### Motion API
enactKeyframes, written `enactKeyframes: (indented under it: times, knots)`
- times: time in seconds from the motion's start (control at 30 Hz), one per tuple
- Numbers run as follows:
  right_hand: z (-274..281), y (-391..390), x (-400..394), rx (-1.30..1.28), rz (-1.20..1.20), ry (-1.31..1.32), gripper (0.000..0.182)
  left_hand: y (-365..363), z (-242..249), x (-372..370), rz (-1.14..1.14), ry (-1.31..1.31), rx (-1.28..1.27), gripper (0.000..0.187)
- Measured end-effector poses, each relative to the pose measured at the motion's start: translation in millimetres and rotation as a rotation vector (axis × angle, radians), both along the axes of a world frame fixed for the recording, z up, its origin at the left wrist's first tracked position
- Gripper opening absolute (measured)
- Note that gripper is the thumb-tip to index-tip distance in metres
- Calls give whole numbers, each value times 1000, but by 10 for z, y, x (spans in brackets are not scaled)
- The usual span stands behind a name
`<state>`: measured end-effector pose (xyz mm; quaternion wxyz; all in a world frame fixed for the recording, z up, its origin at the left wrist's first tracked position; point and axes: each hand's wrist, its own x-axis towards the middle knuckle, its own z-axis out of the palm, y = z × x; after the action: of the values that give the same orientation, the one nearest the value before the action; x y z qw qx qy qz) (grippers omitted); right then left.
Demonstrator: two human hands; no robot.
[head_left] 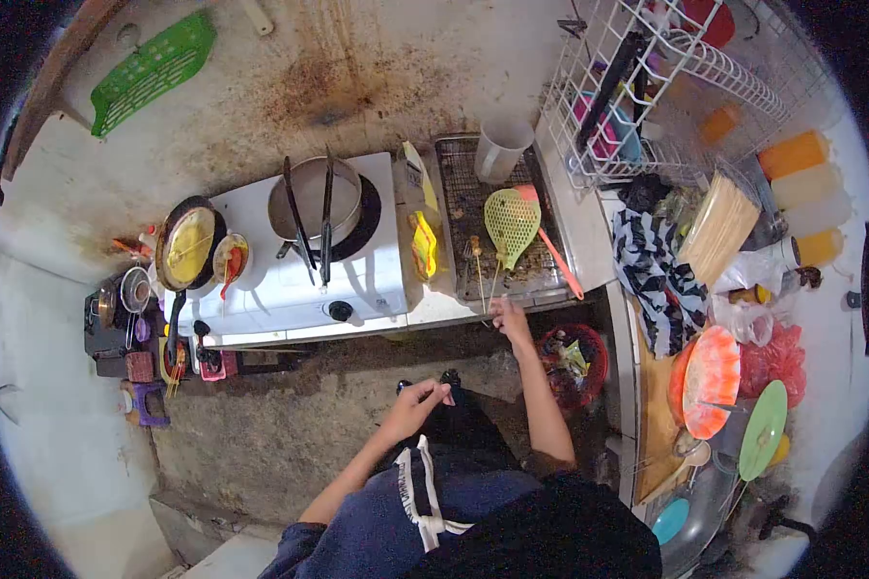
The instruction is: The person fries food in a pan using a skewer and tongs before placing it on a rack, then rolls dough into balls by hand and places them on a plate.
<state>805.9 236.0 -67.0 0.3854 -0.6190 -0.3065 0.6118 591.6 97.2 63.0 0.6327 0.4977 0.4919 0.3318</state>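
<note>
Nearest, the left hand (425, 400) has its fingers curled closed. Beyond it, at one o'clock, the right hand (512, 318) reaches the front edge of the wire-racked tray (451, 207); I cannot tell whether its fingers pinch or only touch. The food skewer (476, 249) lies on the rack, its food end at eleven o'clock from those fingers, its bare stick running down close beside them. Farther, at twelve, lies the green perforated turner (512, 227), then the clear plastic jug (501, 152).
</note>
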Motion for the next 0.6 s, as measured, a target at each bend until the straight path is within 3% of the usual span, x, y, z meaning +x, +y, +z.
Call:
enactKeyframes:
  times: [0.1, 0.2, 0.27, 0.37, 0.6]
  knots:
    - [96, -41, -81, 77, 43, 4, 35, 31, 124, 45, -43, 48, -14, 31]
    - [119, -14, -103, -30, 32, 38, 33, 33, 79, 67, -66, 11, -9, 30]
    - [60, 15, -153, -33, 120, -169, 30, 30, 51, 70, -79, 18, -4, 30]
    - [-88, 65, -158, 73, 188, -115, 27, 41, 43, 67, -82, 25, -3, 30]
    - [-12, 80, -200, 164, 105, -154, 21, 67, 77, 78, -88, 19, -7, 30]
